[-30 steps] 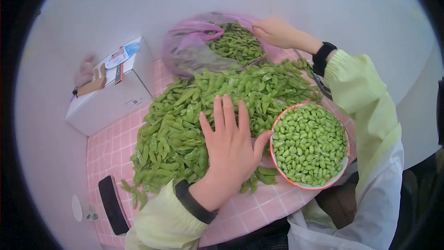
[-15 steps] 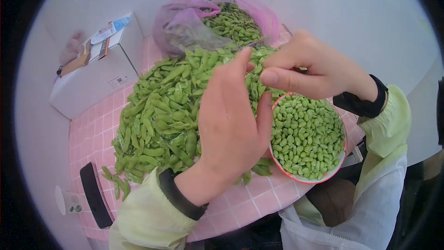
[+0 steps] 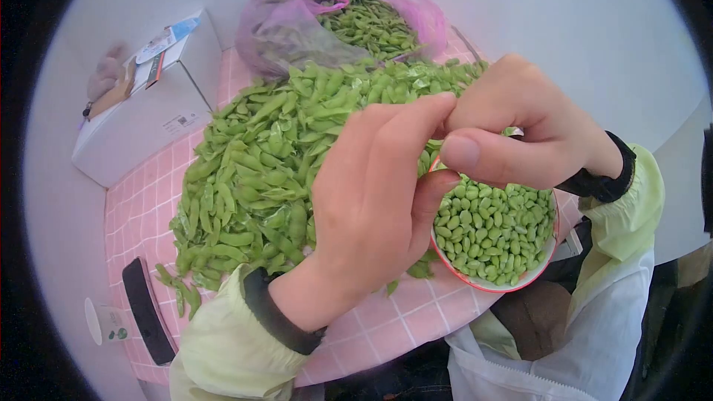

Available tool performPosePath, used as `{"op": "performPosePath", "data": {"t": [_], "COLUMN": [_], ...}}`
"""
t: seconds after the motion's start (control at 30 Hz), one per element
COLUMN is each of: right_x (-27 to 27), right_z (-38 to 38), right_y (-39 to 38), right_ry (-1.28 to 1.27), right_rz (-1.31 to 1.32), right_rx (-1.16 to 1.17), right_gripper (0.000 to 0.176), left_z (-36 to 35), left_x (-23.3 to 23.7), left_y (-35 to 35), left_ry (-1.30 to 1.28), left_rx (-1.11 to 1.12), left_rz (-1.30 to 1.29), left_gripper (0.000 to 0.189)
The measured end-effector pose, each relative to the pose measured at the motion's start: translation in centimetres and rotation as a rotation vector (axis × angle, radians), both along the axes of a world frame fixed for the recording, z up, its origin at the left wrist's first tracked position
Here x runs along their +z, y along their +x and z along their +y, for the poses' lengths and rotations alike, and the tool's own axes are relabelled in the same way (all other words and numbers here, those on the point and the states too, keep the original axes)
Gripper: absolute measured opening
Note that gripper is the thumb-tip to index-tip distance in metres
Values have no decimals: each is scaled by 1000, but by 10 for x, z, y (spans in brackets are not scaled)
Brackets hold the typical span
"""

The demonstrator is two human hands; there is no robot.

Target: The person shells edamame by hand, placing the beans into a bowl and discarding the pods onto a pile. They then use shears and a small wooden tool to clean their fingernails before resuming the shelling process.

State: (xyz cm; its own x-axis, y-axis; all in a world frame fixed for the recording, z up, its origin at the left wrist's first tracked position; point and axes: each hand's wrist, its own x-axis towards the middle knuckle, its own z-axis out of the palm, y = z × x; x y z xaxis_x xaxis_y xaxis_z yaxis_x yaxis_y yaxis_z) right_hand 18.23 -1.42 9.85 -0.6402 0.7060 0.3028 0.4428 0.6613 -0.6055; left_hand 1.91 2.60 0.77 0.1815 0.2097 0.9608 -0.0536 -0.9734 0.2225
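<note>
My left hand (image 3: 375, 186) and my right hand (image 3: 520, 130) meet above the near edge of a heap of green edamame pods (image 3: 252, 178). The left fingers are bent and pressed together, with the thumb close to them. On the right, the fingers are curled in and the thumb is pressed forward. Whatever lies between the fingertips is hidden. Just below my right hand stands a red-rimmed bowl (image 3: 494, 287), full of shelled green edamame beans (image 3: 490, 234).
Behind the heap, a pink plastic bag (image 3: 271, 26) holds more pods. A white box (image 3: 145, 122) with small items on top stands at the left. A black phone (image 3: 147, 312) and a paper cup (image 3: 106, 321) sit at the left edge of the pink checked tablecloth (image 3: 386, 330).
My hands have come together, the right one lower and nearer the bowl. The left fingertips have tipped rightward to meet the right hand. The view has shifted slightly.
</note>
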Motion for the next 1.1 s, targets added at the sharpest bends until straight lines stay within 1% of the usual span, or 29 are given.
{"op": "performPosePath", "data": {"t": [0.23, 0.37, 0.47, 0.5, 0.7, 0.8, 0.83, 0.97, 1.03, 1.1], "right_x": [-3, -5, -6, -8, -12, -15, -17, -22, -22, -22], "right_z": [-4, -13, -17, -14, -13, -13, -10, -9, -9, -10], "right_y": [0, -9, -13, -10, -13, -15, -14, -13, -11, -12], "right_ry": [-84, -175, -197, -166, -93, 46, 121, 183, 202, 215], "right_rz": [25, 90, 115, 113, 291, 334, 338, 350, 314, 288], "right_rx": [-12, -108, -220, -203, -384, -473, -454, -455, -451, -454], "right_gripper": [40, 43, 46, 49, 53, 55, 55, 56, 54, 52], "left_z": [-3, -3, -6, -7, -8, -10, -9, -7, -6, -6], "left_x": [-1, -5, -6, -7, -8, -7, -7, -8, -7, -4], "left_y": [-2, 0, 1, 0, -3, -5, -4, -1, 0, -2], "left_ry": [-2, -60, -132, -160, -281, -316, -303, -240, -194, -138], "left_rx": [11, -52, -52, -52, -81, -84, -87, -89, -75, -55], "left_rz": [17, -40, -76, -67, -2, 24, 16, -10, -10, 45], "left_gripper": [34, 33, 34, 34, 37, 38, 39, 42, 45, 45]}}
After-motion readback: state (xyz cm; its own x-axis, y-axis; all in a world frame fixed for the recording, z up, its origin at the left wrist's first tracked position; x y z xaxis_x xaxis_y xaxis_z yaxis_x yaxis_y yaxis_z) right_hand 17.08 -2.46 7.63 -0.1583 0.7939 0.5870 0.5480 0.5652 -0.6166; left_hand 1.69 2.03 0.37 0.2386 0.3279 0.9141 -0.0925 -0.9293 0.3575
